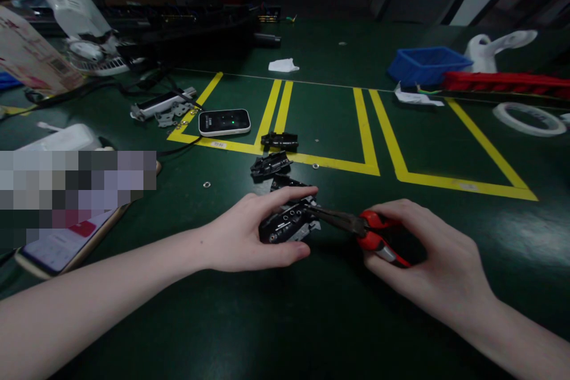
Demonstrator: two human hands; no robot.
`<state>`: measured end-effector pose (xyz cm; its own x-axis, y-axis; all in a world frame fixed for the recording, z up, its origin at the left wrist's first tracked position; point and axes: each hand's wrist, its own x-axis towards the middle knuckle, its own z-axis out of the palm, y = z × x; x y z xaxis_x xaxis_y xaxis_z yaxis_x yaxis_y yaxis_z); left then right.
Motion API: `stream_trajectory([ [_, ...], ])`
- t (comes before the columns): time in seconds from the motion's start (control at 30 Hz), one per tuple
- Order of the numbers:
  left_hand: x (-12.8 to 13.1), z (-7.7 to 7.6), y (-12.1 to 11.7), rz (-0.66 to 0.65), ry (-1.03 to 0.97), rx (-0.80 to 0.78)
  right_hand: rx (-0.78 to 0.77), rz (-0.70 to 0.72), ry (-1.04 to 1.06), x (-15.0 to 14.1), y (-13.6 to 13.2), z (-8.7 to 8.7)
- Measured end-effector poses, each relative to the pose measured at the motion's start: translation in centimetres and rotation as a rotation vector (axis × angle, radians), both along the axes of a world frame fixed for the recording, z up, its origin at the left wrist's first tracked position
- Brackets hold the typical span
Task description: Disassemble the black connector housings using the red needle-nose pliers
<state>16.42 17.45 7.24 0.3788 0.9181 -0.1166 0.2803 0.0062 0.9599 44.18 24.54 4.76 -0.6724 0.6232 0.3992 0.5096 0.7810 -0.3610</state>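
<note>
Item: black perforated part [285,222], with grey metal along its side; lies on the green table [267,332], between the table's middle and its near edge.

Left hand [249,231]: thumb and index finger parted, holding the part between them; remaining fingers hidden, state cannot be told.

Right hand [440,267]: fingers curled around red-handled needle-nose pliers [367,230]. Plier tips meet the part's right end; whether they grip anything there cannot be told.

Adjacent, toward the far edge: two black plastic pieces, the nearer [270,165] and the farther [279,141], the latter on yellow tape marking; one small metal ring [316,166], loose. Toward the left edge: smartphone [66,249].

Handling note, as judged: brace the part against the tabletop, keep the left fingertips clear of the tips, hold the pliers in line with the part, and squeeze gently, since thin plastic may crack.
</note>
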Motion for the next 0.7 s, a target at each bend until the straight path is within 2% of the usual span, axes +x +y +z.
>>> stream_trajectory([
  [0.13,-0.02,0.19,0.07,-0.038,-0.047,-0.125,-0.027,0.0,-0.014,0.15,-0.12,0.15],
  [0.4,-0.13,0.3,0.34,-0.054,-0.142,-0.252,-0.052,-0.002,-0.019,0.04,-0.12,0.43],
  [0.7,0.1,-0.04,0.45,-0.016,0.045,-0.059,-0.059,0.056,-0.015,-0.02,-0.07,0.02],
])
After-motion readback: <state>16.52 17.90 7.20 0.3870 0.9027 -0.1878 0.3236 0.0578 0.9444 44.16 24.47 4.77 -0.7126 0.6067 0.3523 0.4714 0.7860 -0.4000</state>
